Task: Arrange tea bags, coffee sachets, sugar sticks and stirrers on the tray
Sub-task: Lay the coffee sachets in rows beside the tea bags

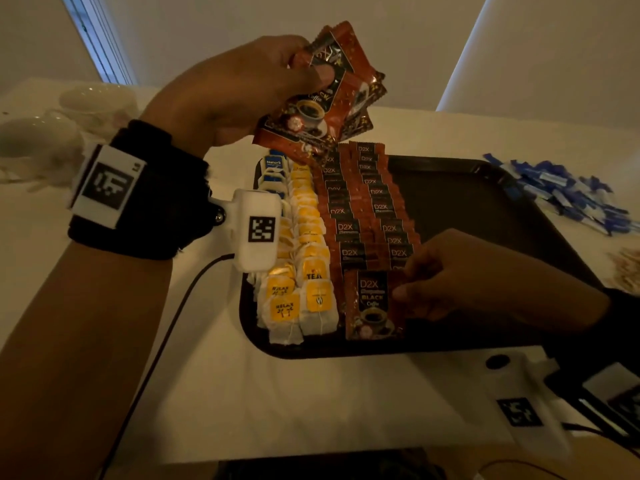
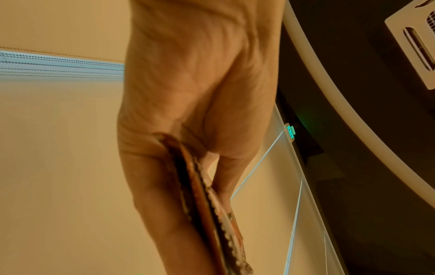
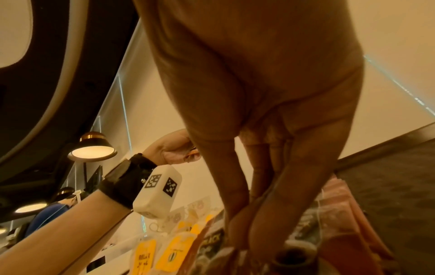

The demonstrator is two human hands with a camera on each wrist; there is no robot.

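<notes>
A dark tray (image 1: 485, 209) holds two rows of yellow-tagged tea bags (image 1: 304, 237) at its left and two overlapping rows of red coffee sachets (image 1: 367, 209) beside them. My left hand (image 1: 249, 88) is raised above the tray's far end and grips a fan of coffee sachets (image 1: 329, 98); in the left wrist view the sachets' edges (image 2: 207, 204) show between thumb and fingers. My right hand (image 1: 460, 275) pinches the right edge of one coffee sachet (image 1: 372, 304) lying at the near end of the left sachet row. The right wrist view shows fingers (image 3: 237, 221) down on that sachet (image 3: 212, 241).
A heap of blue and white sugar sticks (image 1: 561, 195) lies on the white table right of the tray. Pale stirrers (image 1: 627, 268) lie at the right edge. White cups (image 1: 69, 112) stand at the far left. The tray's right half is bare.
</notes>
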